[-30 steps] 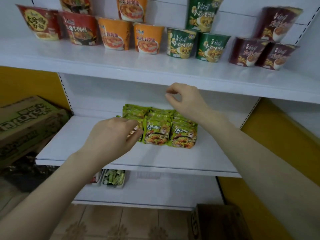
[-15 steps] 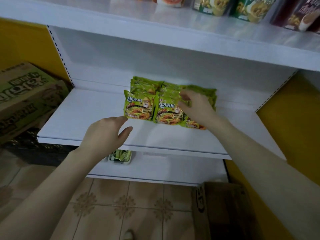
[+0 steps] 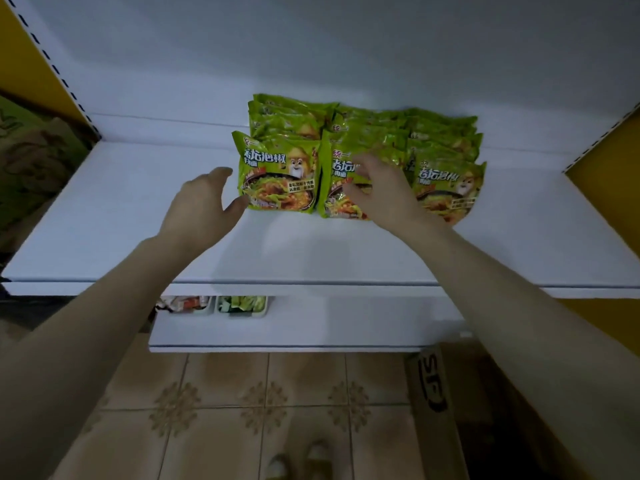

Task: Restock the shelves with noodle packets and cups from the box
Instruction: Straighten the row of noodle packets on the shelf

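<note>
While both bare arms are reaching over the shelf's front edge, the scene is reading so:
Floor: tiled floor (image 3: 214, 403) is lying nearest, with a cardboard box (image 3: 433, 393) standing at its right.
Lower shelf: two small trays (image 3: 239, 304) are peeking out under the front edge.
Left hand (image 3: 199, 206): hovering spread, thumb touching the left front packet (image 3: 278, 174).
Right hand (image 3: 381, 188): fingers curling onto the middle front packet (image 3: 341, 206); a firm grip I cannot tell.
Noodle packets (image 3: 443, 133): green, sitting in three rows from mid-shelf toward the back edge of the white shelf (image 3: 114, 216).
</note>
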